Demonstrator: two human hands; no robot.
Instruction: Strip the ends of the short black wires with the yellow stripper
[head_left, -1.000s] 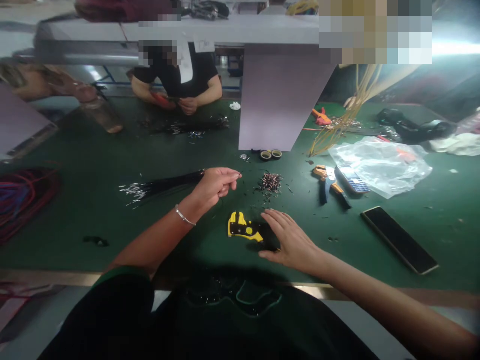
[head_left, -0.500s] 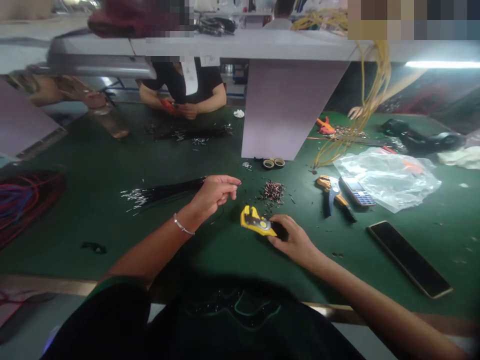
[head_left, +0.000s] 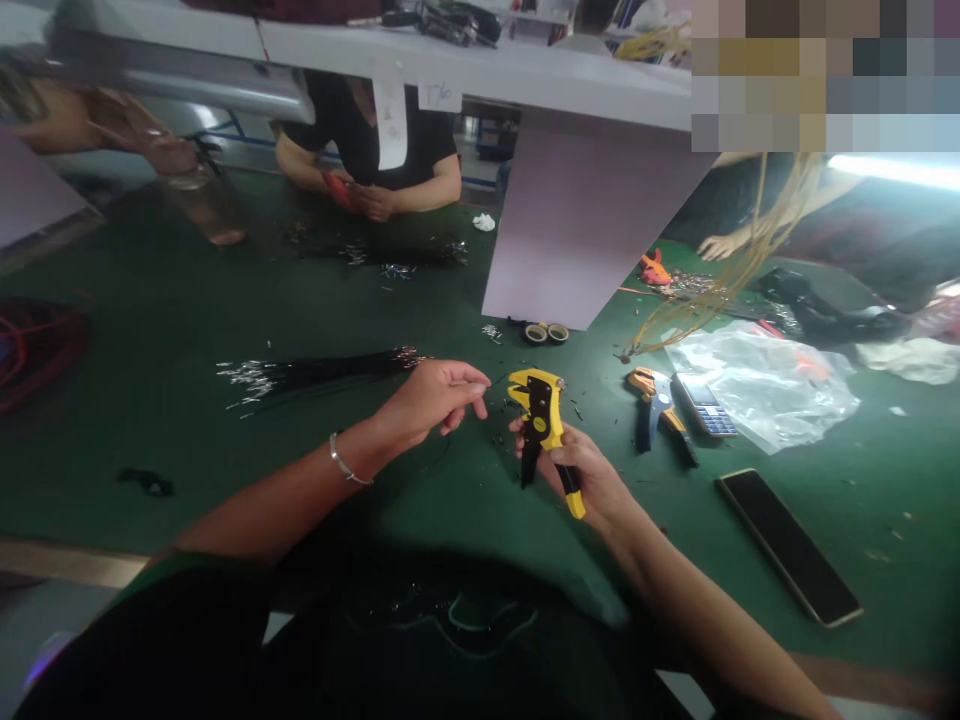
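Observation:
My right hand (head_left: 581,475) is shut on a yellow-and-black automatic wire stripper (head_left: 543,420), holding it upright above the green mat. My left hand (head_left: 435,402) is raised just left of the stripper, and its thumb and fingertips pinch a thin black wire (head_left: 499,380). Behind that hand lies a bundle of black wires with bare silver ends (head_left: 322,373), and the bundle's near end almost meets my left hand. A silver bangle circles my left wrist.
Orange-handled pliers (head_left: 656,410), a keypad phone (head_left: 703,405), a smartphone (head_left: 787,545), and a plastic bag (head_left: 761,385) lie to the right. Two tape rolls (head_left: 546,333) sit by a grey panel. Across the table, a co-worker's hands (head_left: 360,195) hold an orange tool.
My right hand has picked the wire stripper up from the mat and turned it upright. My left hand has stayed nearly still, and the view has tilted slightly.

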